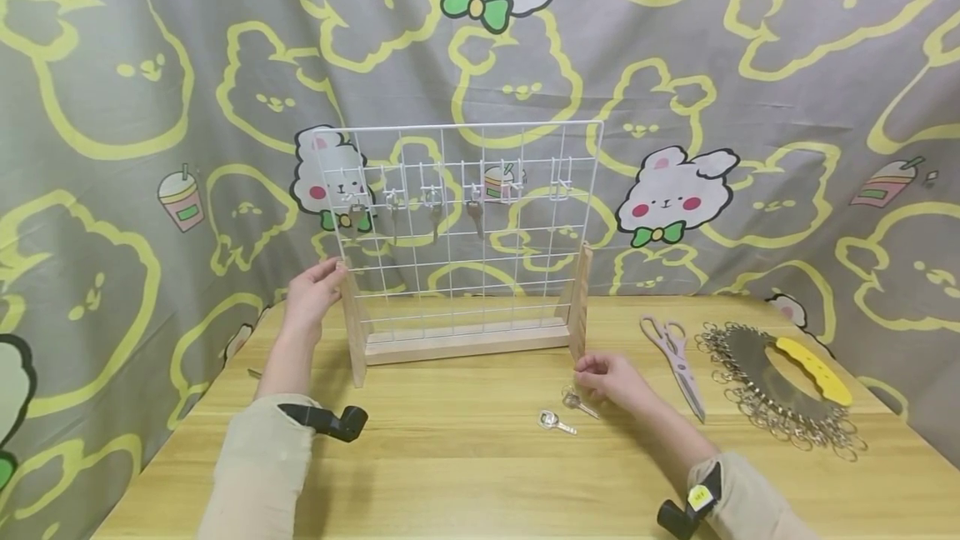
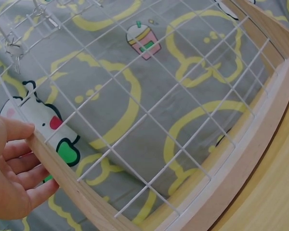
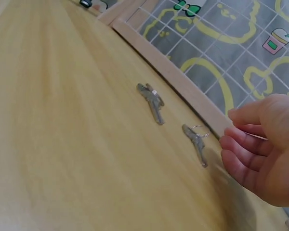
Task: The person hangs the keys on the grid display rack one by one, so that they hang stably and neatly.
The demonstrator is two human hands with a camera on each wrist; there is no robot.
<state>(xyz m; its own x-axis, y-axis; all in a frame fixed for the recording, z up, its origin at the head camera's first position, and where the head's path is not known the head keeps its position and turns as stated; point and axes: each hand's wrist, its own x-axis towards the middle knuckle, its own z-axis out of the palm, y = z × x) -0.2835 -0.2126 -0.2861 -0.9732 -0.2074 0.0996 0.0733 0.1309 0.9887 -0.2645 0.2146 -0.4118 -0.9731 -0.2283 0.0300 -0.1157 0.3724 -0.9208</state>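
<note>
A white wire grid rack [image 1: 453, 229] stands upright in wooden supports. My left hand [image 1: 313, 294] holds the top of its left wooden post [image 2: 70, 180], thumb on one side and fingers on the other. Several keys [image 1: 474, 205] hang from hooks along the rack's upper part. At the foot of the right wooden post [image 1: 580, 307] is my right hand [image 1: 617, 382], fingers loosely bent; nothing shows in its grasp. Contact with the post cannot be made out. Beside that hand lie two loose keys on the table, one nearer key [image 3: 196, 143] and another key [image 3: 151, 102], each with a ring.
Purple-handled scissors [image 1: 675, 361] lie to the right of my right hand. Farther right is a yellow-handled metal plate [image 1: 813, 369] fringed with many rings. Two hooks [image 1: 561, 177] at the grid's right carry no key. A patterned curtain [image 1: 675, 107] hangs behind the wooden table [image 1: 450, 473].
</note>
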